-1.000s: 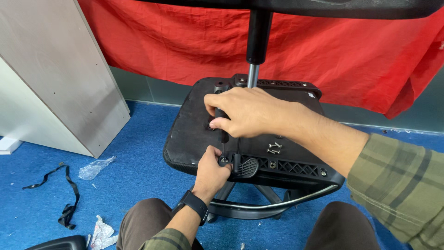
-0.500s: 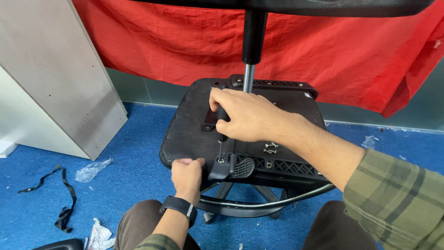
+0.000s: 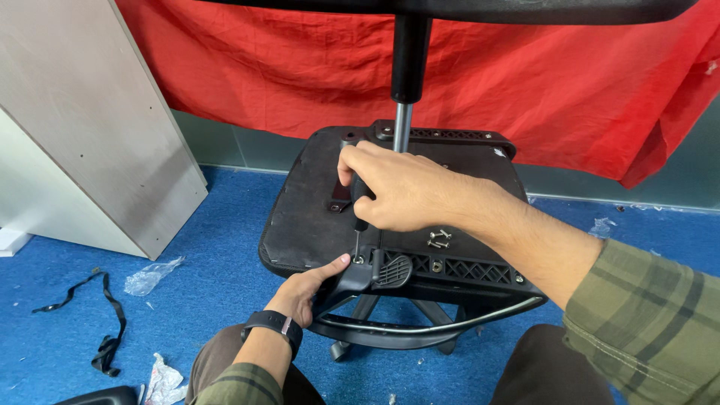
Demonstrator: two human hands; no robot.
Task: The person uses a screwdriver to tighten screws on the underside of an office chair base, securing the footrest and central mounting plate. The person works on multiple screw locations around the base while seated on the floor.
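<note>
Right hand (image 3: 401,187) grips a screwdriver (image 3: 358,225) upright on a screw – left hand (image 3: 307,289) curls around the armrest bracket (image 3: 364,274); loose screws (image 3: 439,238) wait on the chair seat (image 3: 307,210)

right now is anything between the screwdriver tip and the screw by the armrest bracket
Nothing visible does. The right hand holds the black-handled screwdriver upright with its tip on the small silver screw, and the left hand grips the black plastic armrest bracket beside it.

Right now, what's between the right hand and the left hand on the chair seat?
In the head view, a screwdriver shaft runs down from the right hand to a screw by the left hand, on the seat underside.
</note>
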